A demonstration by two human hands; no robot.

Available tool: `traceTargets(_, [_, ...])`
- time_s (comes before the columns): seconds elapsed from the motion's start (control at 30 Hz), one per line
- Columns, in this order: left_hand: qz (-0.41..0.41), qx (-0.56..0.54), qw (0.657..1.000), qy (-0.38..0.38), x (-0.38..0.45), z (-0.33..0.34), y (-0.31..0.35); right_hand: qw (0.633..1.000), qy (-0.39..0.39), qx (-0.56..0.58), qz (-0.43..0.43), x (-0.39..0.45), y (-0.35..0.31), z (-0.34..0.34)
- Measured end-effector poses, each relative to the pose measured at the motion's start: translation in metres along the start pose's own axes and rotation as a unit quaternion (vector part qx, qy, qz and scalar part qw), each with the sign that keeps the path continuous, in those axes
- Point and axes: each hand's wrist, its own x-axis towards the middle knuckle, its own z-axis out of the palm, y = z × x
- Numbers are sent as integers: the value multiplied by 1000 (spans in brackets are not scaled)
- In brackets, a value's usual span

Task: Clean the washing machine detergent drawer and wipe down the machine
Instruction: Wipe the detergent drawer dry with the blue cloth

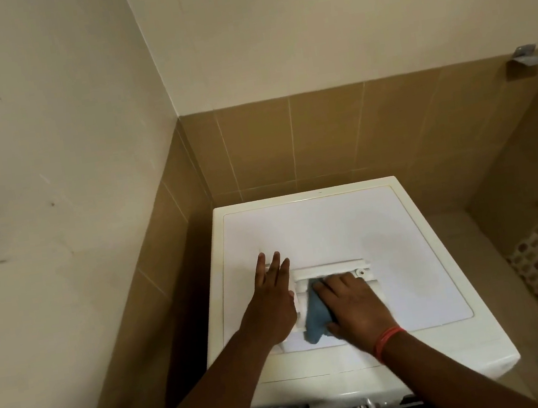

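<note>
The white detergent drawer (331,273) lies on top of the washing machine (406,253), where my right hand (354,306) presses a blue cloth (315,321) into it while my left hand (272,302) rests flat, fingers straight, beside it.

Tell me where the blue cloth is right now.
In the head view the blue cloth lies on the white drawer atop the washing machine, under the right hand, with the left hand flat just left of it.
</note>
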Motion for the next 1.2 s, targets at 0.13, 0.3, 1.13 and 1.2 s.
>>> traceTargets(0.13, [2,-15,1000,2,-1,-1,0,999,2,-18,46,-16,23,-3])
traceTargets(0.3, [-3,9,1000,8,-1,1,3,999,11,-19,24,-1,-6,6])
traceTargets(1.13, [4,21,1000,4,-1,0,2,997,4,-39,61,-22,33,-3])
traceTargets(1.2, [3,38,999,2,-1,-1,3,998,-2,-31,48,-9,11,4])
